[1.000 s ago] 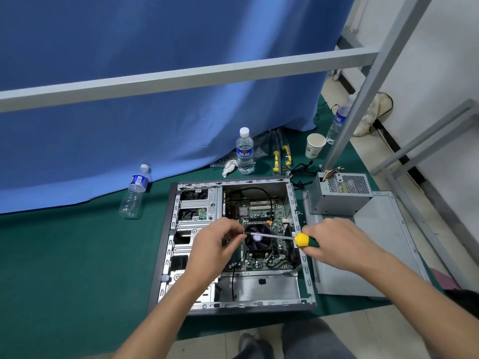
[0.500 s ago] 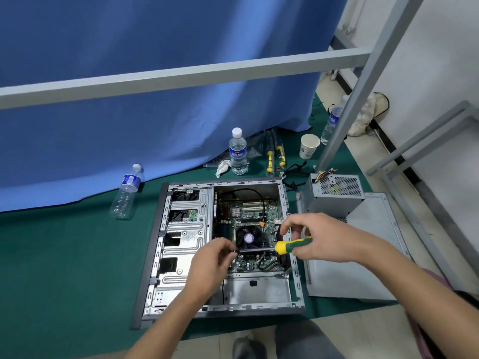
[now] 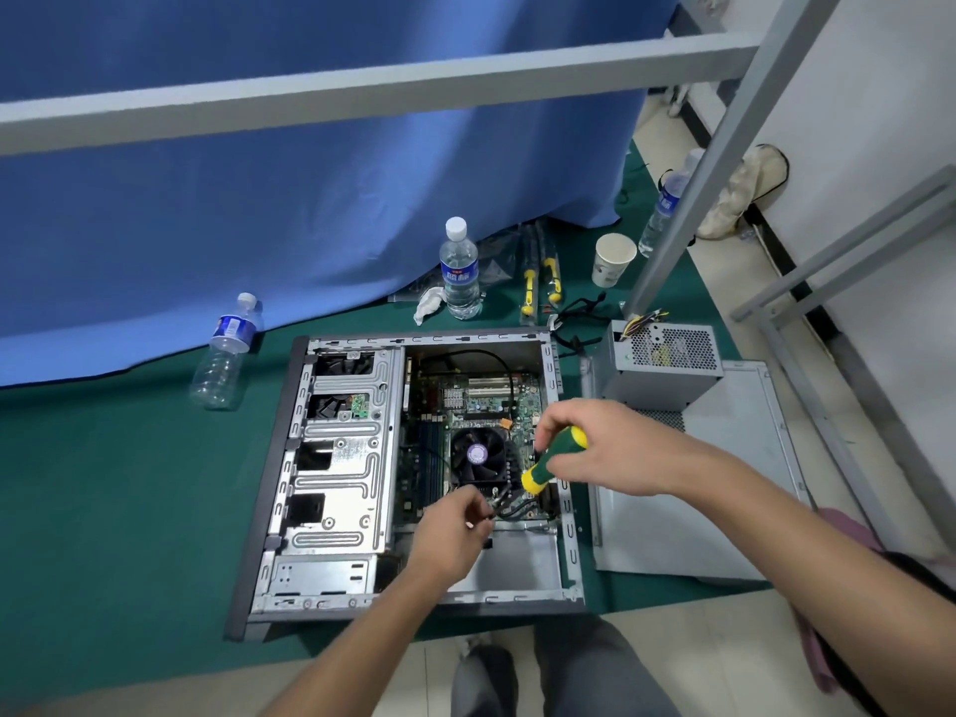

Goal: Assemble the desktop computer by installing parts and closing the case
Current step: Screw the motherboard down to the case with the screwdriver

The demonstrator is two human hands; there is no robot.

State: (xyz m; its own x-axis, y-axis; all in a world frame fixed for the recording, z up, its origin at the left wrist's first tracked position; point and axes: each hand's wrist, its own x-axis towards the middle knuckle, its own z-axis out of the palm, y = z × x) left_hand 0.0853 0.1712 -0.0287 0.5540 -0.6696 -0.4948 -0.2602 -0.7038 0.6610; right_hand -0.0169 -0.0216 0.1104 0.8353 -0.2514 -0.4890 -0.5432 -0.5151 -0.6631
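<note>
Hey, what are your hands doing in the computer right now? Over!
Right hand grips screwdriver. Left hand steadies its tip by the fan. Case open. Nothing blocking.

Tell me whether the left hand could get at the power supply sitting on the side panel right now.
Probably not readily. The left hand is down inside the case, and the right hand, gripping the screwdriver, lies across the path to the power supply. The right hand is nearer.

screwdriver (image 3: 552, 460): tipped from level to steep | left hand (image 3: 455, 530): dropped below fan (image 3: 478, 454)
</note>
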